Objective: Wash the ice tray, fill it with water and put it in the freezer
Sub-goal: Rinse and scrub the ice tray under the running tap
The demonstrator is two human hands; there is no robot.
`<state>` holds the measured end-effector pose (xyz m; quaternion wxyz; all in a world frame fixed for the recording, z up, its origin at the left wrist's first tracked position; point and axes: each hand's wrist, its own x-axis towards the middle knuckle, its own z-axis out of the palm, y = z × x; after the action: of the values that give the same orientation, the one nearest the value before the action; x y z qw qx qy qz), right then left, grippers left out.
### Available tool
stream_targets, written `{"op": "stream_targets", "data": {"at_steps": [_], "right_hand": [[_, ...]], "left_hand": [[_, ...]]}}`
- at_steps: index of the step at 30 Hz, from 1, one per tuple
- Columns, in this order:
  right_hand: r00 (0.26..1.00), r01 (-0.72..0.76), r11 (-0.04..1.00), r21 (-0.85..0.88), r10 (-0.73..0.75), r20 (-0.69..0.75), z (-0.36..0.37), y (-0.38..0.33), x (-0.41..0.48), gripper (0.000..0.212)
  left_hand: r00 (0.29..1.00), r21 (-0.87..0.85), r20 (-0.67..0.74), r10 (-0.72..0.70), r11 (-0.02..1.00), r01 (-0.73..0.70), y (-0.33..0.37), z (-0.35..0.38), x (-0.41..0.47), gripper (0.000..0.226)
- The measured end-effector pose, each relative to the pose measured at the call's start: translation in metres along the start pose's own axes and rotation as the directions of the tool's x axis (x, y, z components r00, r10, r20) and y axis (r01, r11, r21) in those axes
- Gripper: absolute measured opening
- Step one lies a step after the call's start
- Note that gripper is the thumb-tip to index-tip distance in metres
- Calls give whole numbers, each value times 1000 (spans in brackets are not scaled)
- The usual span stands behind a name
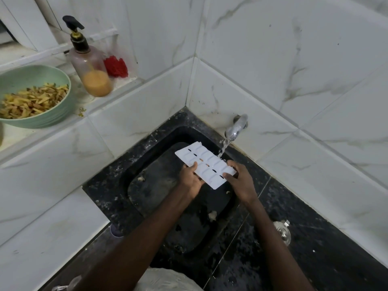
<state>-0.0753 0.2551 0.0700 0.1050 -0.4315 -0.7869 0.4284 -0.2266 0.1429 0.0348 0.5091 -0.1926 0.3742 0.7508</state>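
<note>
Both hands grip the white plastic ice tray (206, 164) over the black stone sink (168, 198): left hand (190, 181) and right hand (241, 181) pinching its near end, water from the chrome tap (236, 128) striking its edge.

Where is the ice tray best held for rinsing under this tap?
By its long edges at the near end, left hand and right hand coming from opposite sides: the ice tray is long, flat and thin, and this leaves its far half free under the tap.

Bowl (42, 121) cropped left; ice tray (206, 165) partly hides left hand (190, 179).
</note>
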Motion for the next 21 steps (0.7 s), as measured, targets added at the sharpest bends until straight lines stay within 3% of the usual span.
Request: {"op": "stream_targets", "data": {"at_steps": [2, 5, 12, 18, 21], "right_hand": [[992, -59, 994, 87, 68, -108, 1, 1, 2, 48], [976, -36, 995, 89, 54, -211, -1, -2, 4, 56], [957, 53, 993, 101, -22, -289, -8, -7, 7, 65], [959, 69, 990, 121, -33, -280, -5, -11, 14, 65], [961, 98, 993, 66, -78, -264, -1, -13, 15, 65]], "left_hand": [[998, 47, -15, -53, 997, 54, -2, 2, 1, 36], [991, 67, -13, -129, 989, 130, -5, 5, 5, 31], [980, 194, -60, -188, 961, 196, -8, 23, 23, 26], [971, 215, -137, -198, 951, 224, -8, 50, 28, 45], [964, 187, -112, -240, 948, 258, -8, 67, 32, 75]]}}
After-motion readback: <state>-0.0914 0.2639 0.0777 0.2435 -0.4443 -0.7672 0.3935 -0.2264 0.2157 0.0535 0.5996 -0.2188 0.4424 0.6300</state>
